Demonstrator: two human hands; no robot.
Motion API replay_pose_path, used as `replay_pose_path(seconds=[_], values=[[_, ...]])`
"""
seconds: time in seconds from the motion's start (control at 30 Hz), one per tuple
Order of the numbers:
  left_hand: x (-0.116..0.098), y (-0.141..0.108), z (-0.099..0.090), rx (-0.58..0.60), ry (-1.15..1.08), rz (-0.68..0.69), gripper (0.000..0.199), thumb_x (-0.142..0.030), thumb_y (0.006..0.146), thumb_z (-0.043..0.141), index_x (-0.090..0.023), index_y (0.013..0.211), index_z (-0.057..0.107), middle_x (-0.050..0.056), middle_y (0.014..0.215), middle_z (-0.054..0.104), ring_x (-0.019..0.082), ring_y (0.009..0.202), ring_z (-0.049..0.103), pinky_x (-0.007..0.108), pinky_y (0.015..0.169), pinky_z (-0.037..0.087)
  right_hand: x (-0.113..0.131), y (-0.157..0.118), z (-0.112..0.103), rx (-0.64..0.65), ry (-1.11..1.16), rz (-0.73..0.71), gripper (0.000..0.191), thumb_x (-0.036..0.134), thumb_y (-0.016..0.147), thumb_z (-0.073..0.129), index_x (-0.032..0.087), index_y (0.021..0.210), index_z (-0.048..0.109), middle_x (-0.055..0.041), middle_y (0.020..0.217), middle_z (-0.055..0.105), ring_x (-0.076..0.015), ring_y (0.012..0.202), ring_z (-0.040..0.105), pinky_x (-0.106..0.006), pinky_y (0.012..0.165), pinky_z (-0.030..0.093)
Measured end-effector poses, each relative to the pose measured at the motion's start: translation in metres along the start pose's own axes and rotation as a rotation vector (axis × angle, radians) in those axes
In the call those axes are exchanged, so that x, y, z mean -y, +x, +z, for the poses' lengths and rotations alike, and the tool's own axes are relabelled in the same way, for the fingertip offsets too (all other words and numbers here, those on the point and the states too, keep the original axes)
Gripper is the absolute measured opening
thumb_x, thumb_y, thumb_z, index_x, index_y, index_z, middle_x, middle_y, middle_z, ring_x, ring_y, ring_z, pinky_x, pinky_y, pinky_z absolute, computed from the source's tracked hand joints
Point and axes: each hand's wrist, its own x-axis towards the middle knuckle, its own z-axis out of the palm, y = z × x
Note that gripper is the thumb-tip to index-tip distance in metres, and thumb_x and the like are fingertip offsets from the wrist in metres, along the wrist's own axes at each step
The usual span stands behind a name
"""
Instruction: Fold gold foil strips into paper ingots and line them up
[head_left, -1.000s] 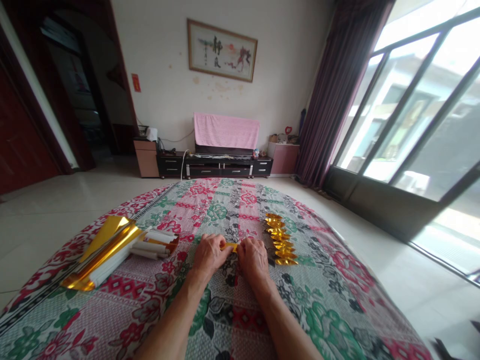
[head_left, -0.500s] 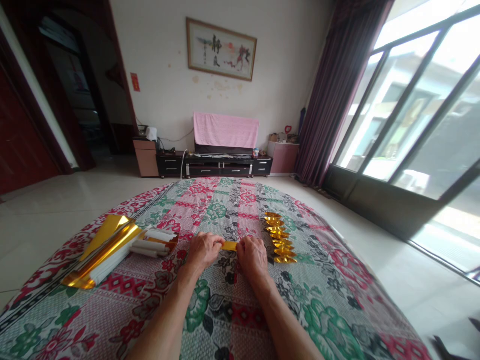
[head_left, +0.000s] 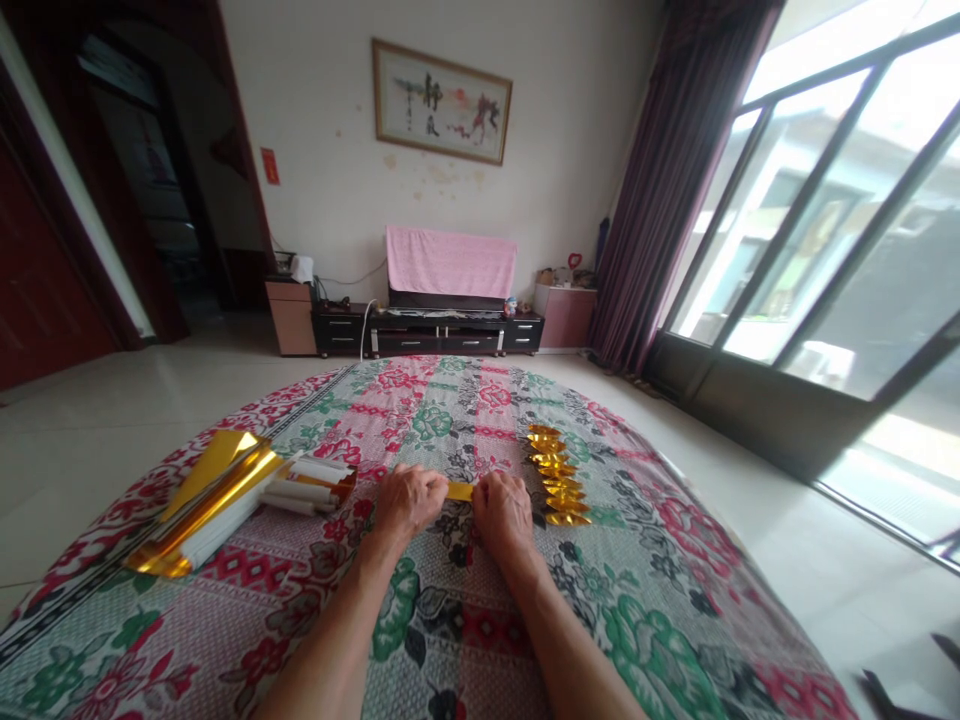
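A narrow strip of folded gold foil paper spans the gap between my two hands, just over the patterned cloth. My left hand pinches its left end with curled fingers. The other end is gripped by my right hand, whose fingers are bent round it. Much of the strip is hidden by my fingers. To the right of my hands lies a row of several shiny gold folded paper pieces. Gold foil sheets with white backs lie on the left, and white-and-gold rolled papers rest against them.
A flowered cloth in red, green and grey covers the round table. Beyond it stand a low black TV cabinet and a screen under a pink cloth. Glass doors and a dark curtain are on the right.
Both hands keep hold of the gold strip in nearly the same place. My left hand's grip has shifted very slightly; the papers on the table lie as before.
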Motion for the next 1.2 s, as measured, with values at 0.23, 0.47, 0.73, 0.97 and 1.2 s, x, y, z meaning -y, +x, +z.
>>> replay_pose_path(seconds=[0.23,0.47,0.73,0.97,1.2], values=[[-0.004,0.0,-0.002,0.006,0.034,-0.005,0.019,-0.039,0.076,0.055,-0.028,0.08,0.069,0.002,0.076,0.065,0.017,0.076,0.053,0.028,0.073,0.036,0.001,-0.001,-0.001,-0.005,0.014,0.012,0.021,0.028,0.085,0.044,0.018,0.075,0.06,-0.0076,0.084,0.063,-0.019,0.079,0.052,-0.029,0.071,0.031],[-0.004,-0.002,-0.002,-0.022,0.045,0.013,0.021,-0.042,0.077,0.054,-0.028,0.081,0.068,0.003,0.076,0.064,0.019,0.077,0.053,0.029,0.072,0.036,0.009,-0.001,-0.001,-0.006,0.049,0.072,0.027,0.044,0.075,0.056,0.017,0.076,0.06,-0.0084,0.083,0.062,-0.0225,0.083,0.052,-0.03,0.073,0.032],[0.0,0.0,0.0,-0.006,-0.003,0.022,0.016,-0.039,0.075,0.058,-0.028,0.079,0.069,0.002,0.073,0.063,0.018,0.074,0.052,0.029,0.071,0.037,-0.007,0.0,0.005,-0.005,0.146,0.008,0.018,0.035,0.077,0.056,0.018,0.082,0.06,-0.0046,0.084,0.062,-0.0177,0.079,0.051,-0.026,0.072,0.032],[0.0,0.001,0.0,0.007,-0.025,-0.001,0.016,-0.038,0.074,0.058,-0.028,0.079,0.07,0.002,0.073,0.063,0.018,0.074,0.051,0.03,0.071,0.037,-0.015,0.004,0.004,0.01,0.148,-0.032,0.016,0.023,0.083,0.047,0.02,0.087,0.062,-0.0049,0.087,0.061,-0.0165,0.082,0.051,-0.025,0.075,0.031],[0.0,0.001,0.0,-0.004,-0.016,0.016,0.016,-0.037,0.074,0.058,-0.027,0.077,0.069,0.002,0.07,0.063,0.017,0.073,0.051,0.029,0.07,0.036,-0.008,-0.002,0.002,-0.02,0.099,-0.053,0.023,0.024,0.086,0.042,0.024,0.099,0.061,-0.0057,0.102,0.057,-0.018,0.09,0.049,-0.027,0.076,0.031]])
